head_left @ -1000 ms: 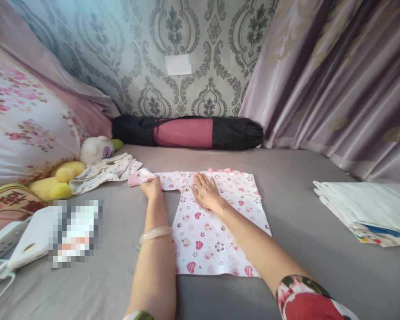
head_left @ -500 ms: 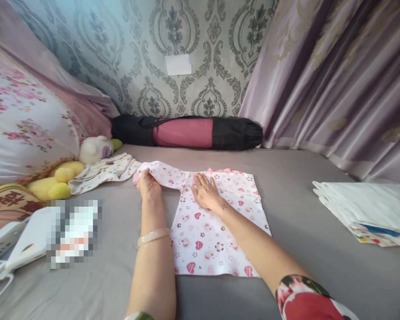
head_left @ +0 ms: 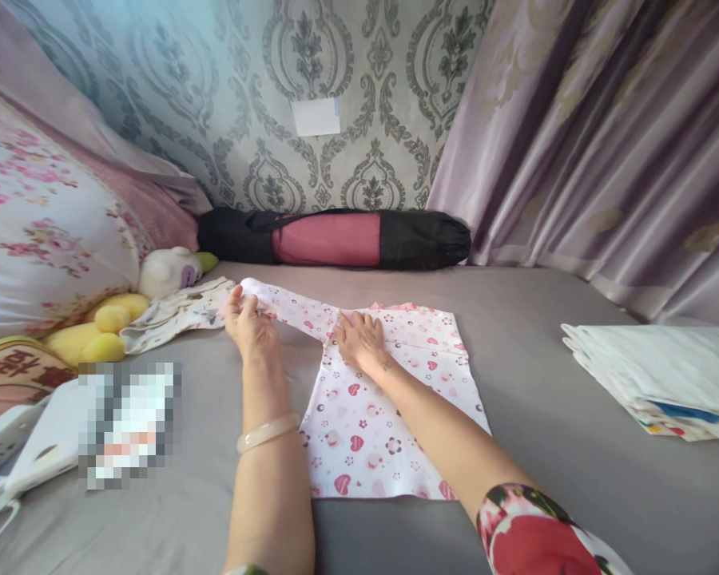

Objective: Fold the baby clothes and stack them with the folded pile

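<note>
A white child's long-sleeved top (head_left: 389, 447) with pink hearts and flowers lies spread on the grey bed sheet. One sleeve (head_left: 303, 307) stretches out to the left, and the other side looks folded across the upper body. My left hand (head_left: 252, 326) is closed around the cuff end of that sleeve, lifting it a little. My right hand (head_left: 360, 342) rests on the top near the shoulder seam, fingers apart and slightly bent, pressing the cloth. A pale bangle (head_left: 268, 433) circles my left wrist.
Folded white clothes (head_left: 665, 367) lie at the right. A black and pink roll bag (head_left: 329, 238) sits along the wall. On the left are a patterned garment (head_left: 180, 311), plush toys (head_left: 89, 339), a floral pillow (head_left: 41, 208) and a white power strip (head_left: 5, 435).
My left hand has moved slightly left and up, drawing the sleeve out straighter. My right hand has shifted a little left toward the shoulder seam, its fingers more bent.
</note>
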Available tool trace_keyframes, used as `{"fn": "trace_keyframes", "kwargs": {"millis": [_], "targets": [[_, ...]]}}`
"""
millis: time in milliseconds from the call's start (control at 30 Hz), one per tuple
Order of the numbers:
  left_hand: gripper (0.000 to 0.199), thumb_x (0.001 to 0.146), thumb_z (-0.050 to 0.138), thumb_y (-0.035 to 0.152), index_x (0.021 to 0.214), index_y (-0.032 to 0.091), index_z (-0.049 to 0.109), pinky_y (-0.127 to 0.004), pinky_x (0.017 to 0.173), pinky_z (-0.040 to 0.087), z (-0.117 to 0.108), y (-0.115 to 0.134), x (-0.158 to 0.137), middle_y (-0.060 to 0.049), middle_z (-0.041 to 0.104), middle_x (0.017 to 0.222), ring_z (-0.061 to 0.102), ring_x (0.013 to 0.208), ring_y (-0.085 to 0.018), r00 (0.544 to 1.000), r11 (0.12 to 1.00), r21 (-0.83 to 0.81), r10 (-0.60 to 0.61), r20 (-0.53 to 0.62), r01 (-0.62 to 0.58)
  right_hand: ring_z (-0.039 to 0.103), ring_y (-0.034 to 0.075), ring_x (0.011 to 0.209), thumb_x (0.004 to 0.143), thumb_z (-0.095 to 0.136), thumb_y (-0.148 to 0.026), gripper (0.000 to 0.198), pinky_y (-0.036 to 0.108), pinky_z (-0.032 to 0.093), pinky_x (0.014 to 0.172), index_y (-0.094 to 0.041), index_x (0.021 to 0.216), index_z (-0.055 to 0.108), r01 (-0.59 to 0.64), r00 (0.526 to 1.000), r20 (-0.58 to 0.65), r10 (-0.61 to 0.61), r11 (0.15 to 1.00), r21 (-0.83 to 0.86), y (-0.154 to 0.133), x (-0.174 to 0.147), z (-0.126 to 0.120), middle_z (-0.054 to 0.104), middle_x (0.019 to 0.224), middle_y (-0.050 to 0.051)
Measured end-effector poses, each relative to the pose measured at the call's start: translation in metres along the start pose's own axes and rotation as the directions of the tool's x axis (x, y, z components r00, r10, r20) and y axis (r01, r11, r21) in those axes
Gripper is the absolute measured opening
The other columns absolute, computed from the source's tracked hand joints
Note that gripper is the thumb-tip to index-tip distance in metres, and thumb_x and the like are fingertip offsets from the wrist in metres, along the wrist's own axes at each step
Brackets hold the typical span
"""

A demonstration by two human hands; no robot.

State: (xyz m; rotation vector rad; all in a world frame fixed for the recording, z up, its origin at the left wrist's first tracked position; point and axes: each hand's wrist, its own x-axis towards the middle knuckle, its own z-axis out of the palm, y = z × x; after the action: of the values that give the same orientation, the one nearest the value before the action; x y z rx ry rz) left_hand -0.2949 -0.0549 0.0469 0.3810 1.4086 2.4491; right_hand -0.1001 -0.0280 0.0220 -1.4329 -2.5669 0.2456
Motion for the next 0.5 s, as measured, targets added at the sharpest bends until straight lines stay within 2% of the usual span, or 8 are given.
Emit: {"fn": "trace_keyframes", "kwargs": {"millis": [233,400,500], "targets": [[0.047,0.072,0.068,0.034,0.116,0.021,0.058,-0.031,0.085,0.049,0.021,0.016,-0.017,-0.006,0.060,0.107,0.062,0.097,-0.018,0.979,0.992,-0.116,0.080,0.189,-0.059,0.040,0.036,0.121,0.098,0.026,-0.057,0.059,0.061,0.027,0.102,-0.026,0.146,0.042,-0.047,0.998,0.038,0.047,0.999,-0.017,-0.017,0.004,-0.008,0.047,0.136,0.016],[0.045,0.076,0.068,0.034,0.118,0.021,0.060,-0.033,0.092,0.049,0.039,0.020,-0.033,-0.007,0.060,0.118,0.059,0.110,-0.021,0.944,0.991,-0.052,0.132,0.301,-0.122,0.037,0.038,0.123,0.095,0.029,-0.064,0.065,0.067,0.026,0.100,-0.027,0.147,0.041,-0.119,0.980,0.157,0.123,0.992,-0.033,-0.026,0.013,-0.013,0.044,0.139,0.018],[0.044,0.079,0.068,0.036,0.120,0.022,0.060,-0.033,0.093,0.049,0.046,0.018,-0.044,-0.008,0.058,0.123,0.058,0.113,-0.022,0.927,0.982,0.023,0.170,0.335,-0.188,0.037,0.039,0.126,0.093,0.033,-0.065,0.066,0.066,0.026,0.101,-0.027,0.147,0.041,-0.116,0.978,0.175,0.116,0.993,-0.013,-0.023,0.016,-0.013,0.043,0.141,0.018]]}}
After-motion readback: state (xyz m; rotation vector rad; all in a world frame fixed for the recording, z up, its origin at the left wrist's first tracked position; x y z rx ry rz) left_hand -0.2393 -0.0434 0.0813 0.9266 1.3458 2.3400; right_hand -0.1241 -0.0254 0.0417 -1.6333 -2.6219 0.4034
